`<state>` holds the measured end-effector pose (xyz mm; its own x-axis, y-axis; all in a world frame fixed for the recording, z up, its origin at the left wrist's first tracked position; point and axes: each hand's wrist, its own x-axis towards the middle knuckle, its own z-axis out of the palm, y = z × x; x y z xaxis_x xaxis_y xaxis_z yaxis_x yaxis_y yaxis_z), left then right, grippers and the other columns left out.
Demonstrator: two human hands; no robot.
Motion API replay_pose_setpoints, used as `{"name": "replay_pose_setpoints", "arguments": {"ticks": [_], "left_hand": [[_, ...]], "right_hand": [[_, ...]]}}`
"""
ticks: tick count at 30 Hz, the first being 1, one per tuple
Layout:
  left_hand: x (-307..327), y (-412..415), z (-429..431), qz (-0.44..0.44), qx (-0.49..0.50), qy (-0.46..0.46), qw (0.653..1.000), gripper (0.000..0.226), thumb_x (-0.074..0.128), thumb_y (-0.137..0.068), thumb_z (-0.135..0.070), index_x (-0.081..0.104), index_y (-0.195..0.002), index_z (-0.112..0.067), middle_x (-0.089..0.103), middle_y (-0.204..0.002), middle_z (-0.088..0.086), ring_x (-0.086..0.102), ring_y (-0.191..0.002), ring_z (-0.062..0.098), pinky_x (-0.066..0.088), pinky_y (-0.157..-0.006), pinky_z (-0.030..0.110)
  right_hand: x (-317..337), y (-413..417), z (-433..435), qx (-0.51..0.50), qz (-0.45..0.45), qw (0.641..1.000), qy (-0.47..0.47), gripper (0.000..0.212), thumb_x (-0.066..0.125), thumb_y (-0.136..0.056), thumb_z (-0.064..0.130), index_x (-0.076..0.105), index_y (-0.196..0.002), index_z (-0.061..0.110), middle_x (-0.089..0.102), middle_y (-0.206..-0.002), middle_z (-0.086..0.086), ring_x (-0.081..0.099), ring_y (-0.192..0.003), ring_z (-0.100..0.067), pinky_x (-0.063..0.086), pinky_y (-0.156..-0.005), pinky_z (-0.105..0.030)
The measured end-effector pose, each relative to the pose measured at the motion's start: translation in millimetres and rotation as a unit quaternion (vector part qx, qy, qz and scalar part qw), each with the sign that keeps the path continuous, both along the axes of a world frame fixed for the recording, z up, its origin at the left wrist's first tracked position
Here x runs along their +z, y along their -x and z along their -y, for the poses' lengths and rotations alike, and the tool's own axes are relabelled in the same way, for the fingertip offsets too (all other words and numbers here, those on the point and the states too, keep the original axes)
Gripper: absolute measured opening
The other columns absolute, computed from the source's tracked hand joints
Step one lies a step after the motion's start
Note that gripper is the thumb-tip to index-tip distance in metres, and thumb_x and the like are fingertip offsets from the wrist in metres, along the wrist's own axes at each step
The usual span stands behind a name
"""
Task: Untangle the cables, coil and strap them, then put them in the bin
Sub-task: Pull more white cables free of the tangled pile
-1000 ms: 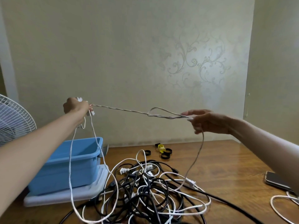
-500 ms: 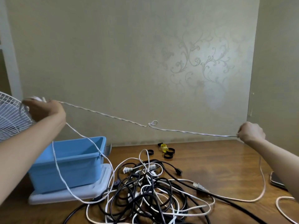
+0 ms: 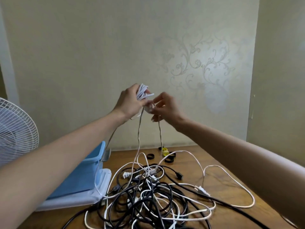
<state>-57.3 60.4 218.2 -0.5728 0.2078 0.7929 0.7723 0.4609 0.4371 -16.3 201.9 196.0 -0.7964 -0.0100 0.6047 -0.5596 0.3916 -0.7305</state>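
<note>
Cable coil (image 3: 143, 93) in left hand (image 3: 130, 103), raised

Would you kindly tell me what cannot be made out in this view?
Head view:
- Inside of the blue bin: covered by the left forearm.
- Loop count of the white cable coiled in the left hand: blurred, behind fingers.
- Where the right hand pinches it: blurred.
- Near side of the cable pile: cut off by the bottom edge.

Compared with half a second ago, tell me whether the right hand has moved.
Yes. The right hand swung left, away from the wall corner, and is now beside the left hand, which grips the coiled white cable.
</note>
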Motion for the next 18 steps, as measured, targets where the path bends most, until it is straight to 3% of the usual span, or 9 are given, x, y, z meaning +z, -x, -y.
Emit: {"name": "replay_pose_setpoints", "arguments": {"ticks": [2, 7, 11, 14, 18], "left_hand": [[3.4, -2.5, 2.2, 0.023, -0.014, -0.007, 1.000, 0.026, 0.077, -0.077, -0.017, 0.064, -0.099, -0.012, 0.064, -0.087, -0.001, 0.057, -0.071, 0.013, 0.045, -0.064, 0.026], [5.4, -7.0, 6.8, 0.084, -0.045, -0.044, 0.995, 0.023, 0.078, -0.076, -0.013, 0.063, -0.093, -0.012, 0.061, -0.078, -0.001, 0.053, -0.066, 0.013, 0.042, -0.054, 0.021], [3.0, -10.4, 7.9, 0.101, -0.067, -0.016, 0.992, 0.026, 0.079, -0.075, -0.018, 0.064, -0.095, -0.012, 0.063, -0.085, 0.003, 0.056, -0.074, 0.014, 0.047, -0.063, 0.025], [2.8, -12.7, 11.8, 0.113, -0.064, 0.017, 0.991, 0.027, 0.079, -0.075, -0.020, 0.066, -0.096, -0.010, 0.064, -0.084, 0.002, 0.057, -0.075, 0.014, 0.048, -0.067, 0.029], [2.4, -11.9, 13.0, 0.110, -0.008, 0.001, 0.994, 0.019, 0.076, -0.077, -0.012, 0.066, -0.092, -0.008, 0.067, -0.084, 0.003, 0.061, -0.078, 0.017, 0.048, -0.074, 0.027]], "right_hand": [[8.8, -4.1, -5.7, -0.017, 0.000, 0.999, 0.031, 0.021, 0.071, -0.081, 0.000, 0.053, -0.081, 0.009, 0.058, -0.063, -0.005, 0.055, -0.040, -0.006, 0.050, -0.044, -0.022], [12.2, -16.8, -9.3, -0.028, 0.015, 0.999, 0.034, 0.014, 0.072, -0.079, -0.002, 0.062, -0.088, -0.003, 0.061, -0.062, -0.013, 0.056, -0.041, -0.014, 0.054, -0.043, -0.025], [12.0, -13.8, -14.9, -0.024, 0.034, 0.999, 0.005, 0.012, 0.054, -0.089, -0.011, 0.061, -0.098, -0.008, 0.057, -0.057, -0.014, 0.053, -0.034, -0.015, 0.049, -0.037, -0.025], [9.4, -10.2, -21.6, 0.004, 0.043, 0.999, -0.017, 0.026, 0.037, -0.091, -0.018, 0.056, -0.100, -0.002, 0.053, -0.051, -0.009, 0.050, -0.034, -0.015, 0.043, -0.035, -0.023], [6.4, -15.1, -30.3, 0.070, 0.085, 0.992, -0.064, 0.015, 0.048, -0.095, -0.006, 0.053, -0.105, 0.004, 0.058, -0.055, -0.006, 0.045, -0.039, -0.010, 0.036, -0.039, -0.019]]}}
